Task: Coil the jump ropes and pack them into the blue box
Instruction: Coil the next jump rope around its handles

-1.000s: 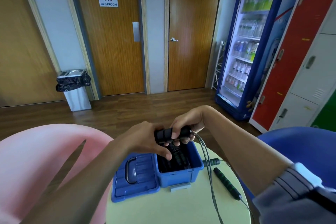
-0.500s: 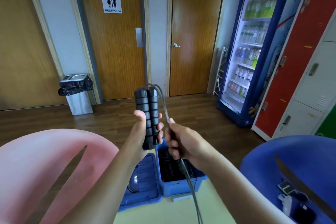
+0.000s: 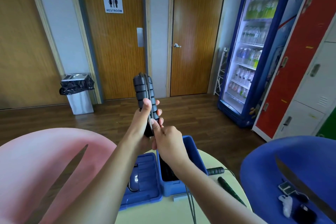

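Note:
My left hand [image 3: 143, 120] grips two black ribbed jump rope handles [image 3: 143, 91] together, upright above the table. The grey rope [image 3: 148, 100] runs down along the handles. My right hand [image 3: 167, 140] pinches that rope just below the handles, pressing it against them. The open blue box [image 3: 190, 145] stands on the round table beneath my hands, with dark rope parts inside. Its blue lid [image 3: 143, 183] lies to the left of it. Another rope's black handle [image 3: 215, 171] and a green-black handle [image 3: 231, 191] lie on the table right of the box.
The pale round table [image 3: 163, 211] is small. A pink chair [image 3: 45, 169] stands at its left, and a blue chair [image 3: 272, 160] with small items on its seat at its right. Farther off are a bin [image 3: 80, 92], doors and a drinks fridge [image 3: 254, 51].
The handles went from level over the box to upright in my left hand. My right hand has moved up the rope, close under the handles.

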Demonstrator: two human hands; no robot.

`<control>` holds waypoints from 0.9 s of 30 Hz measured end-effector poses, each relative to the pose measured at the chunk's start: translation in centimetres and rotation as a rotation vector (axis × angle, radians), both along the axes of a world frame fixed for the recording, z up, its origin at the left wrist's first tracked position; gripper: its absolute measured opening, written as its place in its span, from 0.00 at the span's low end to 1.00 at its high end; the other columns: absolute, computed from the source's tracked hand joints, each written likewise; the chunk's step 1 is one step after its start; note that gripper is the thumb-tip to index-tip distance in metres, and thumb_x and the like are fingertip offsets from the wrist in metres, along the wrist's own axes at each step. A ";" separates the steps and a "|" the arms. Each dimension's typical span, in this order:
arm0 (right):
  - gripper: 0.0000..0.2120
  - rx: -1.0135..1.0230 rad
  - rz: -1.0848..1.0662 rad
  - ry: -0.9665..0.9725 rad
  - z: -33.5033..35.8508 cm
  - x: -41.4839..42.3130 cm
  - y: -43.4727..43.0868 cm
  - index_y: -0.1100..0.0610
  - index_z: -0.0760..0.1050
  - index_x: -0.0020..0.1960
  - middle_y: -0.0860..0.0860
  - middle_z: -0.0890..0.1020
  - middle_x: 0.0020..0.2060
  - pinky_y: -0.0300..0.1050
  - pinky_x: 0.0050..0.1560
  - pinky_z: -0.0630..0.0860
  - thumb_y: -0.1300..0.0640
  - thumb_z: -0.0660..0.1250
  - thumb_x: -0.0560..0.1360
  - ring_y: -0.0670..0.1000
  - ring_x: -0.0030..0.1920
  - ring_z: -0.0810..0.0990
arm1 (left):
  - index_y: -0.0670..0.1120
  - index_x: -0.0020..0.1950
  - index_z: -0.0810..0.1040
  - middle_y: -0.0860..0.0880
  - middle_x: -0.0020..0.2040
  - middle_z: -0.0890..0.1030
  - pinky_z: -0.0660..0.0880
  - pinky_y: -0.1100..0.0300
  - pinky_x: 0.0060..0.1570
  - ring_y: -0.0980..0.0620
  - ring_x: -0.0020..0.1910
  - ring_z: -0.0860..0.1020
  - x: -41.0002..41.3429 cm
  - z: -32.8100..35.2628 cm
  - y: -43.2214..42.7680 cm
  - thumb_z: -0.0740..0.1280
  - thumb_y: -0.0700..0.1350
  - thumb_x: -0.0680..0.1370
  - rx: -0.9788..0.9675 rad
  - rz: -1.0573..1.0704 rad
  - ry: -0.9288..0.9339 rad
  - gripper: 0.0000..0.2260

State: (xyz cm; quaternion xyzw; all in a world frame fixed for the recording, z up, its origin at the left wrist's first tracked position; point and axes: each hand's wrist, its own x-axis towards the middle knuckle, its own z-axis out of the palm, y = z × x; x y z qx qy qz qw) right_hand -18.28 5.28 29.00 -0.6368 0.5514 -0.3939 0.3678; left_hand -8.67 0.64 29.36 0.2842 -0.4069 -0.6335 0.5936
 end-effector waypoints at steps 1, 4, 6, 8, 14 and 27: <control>0.30 -0.037 -0.027 0.047 -0.2 0.3 -0.1 0.59 0.72 0.30 0.52 0.79 0.27 0.44 0.37 0.74 0.38 0.54 0.79 0.50 0.31 0.78 | 0.46 0.51 0.74 0.49 0.36 0.73 0.72 0.59 0.30 0.52 0.31 0.72 0.1 0.1 0.0 0.78 0.70 0.44 -0.005 0.015 -0.035 0.44; 0.29 -0.112 -0.081 0.176 -0.7 1.0 -0.4 0.62 0.75 0.42 0.59 0.81 0.40 0.46 0.38 0.70 0.39 0.50 0.80 0.58 0.43 0.79 | 0.46 0.48 0.73 0.50 0.34 0.74 0.70 0.59 0.32 0.51 0.30 0.72 0.3 0.3 -0.1 0.82 0.63 0.47 -0.003 0.063 -0.121 0.38; 0.29 -0.127 -0.090 0.190 -0.7 1.2 -0.3 0.62 0.75 0.43 0.59 0.81 0.41 0.46 0.38 0.69 0.39 0.49 0.80 0.58 0.44 0.79 | 0.45 0.49 0.72 0.50 0.33 0.74 0.71 0.60 0.30 0.51 0.29 0.73 0.5 0.0 -0.1 0.81 0.58 0.55 0.008 0.045 -0.081 0.31; 0.29 -0.150 -0.087 0.194 -0.9 1.1 -0.2 0.61 0.75 0.44 0.57 0.81 0.40 0.46 0.39 0.69 0.39 0.49 0.80 0.57 0.44 0.78 | 0.45 0.50 0.72 0.49 0.34 0.74 0.71 0.59 0.29 0.51 0.30 0.73 0.8 -0.2 -0.2 0.75 0.54 0.65 0.038 -0.010 0.006 0.22; 0.25 -0.147 -0.039 0.077 -1.8 0.7 0.4 0.52 0.65 0.31 0.52 0.74 0.30 0.46 0.36 0.67 0.39 0.50 0.80 0.53 0.33 0.72 | 0.44 0.49 0.72 0.48 0.35 0.74 0.73 0.56 0.30 0.50 0.30 0.73 0.7 -0.1 0.2 0.70 0.44 0.72 0.064 -0.023 0.004 0.11; 0.24 0.298 0.261 -0.201 -3.2 -5.6 -1.8 0.53 0.66 0.31 0.46 0.67 0.23 0.36 0.24 0.57 0.39 0.54 0.78 0.44 0.21 0.61 | 0.40 0.46 0.74 0.44 0.35 0.76 0.79 0.46 0.41 0.41 0.34 0.80 2.7 2.0 1.8 0.63 0.39 0.74 0.087 -0.037 0.039 0.03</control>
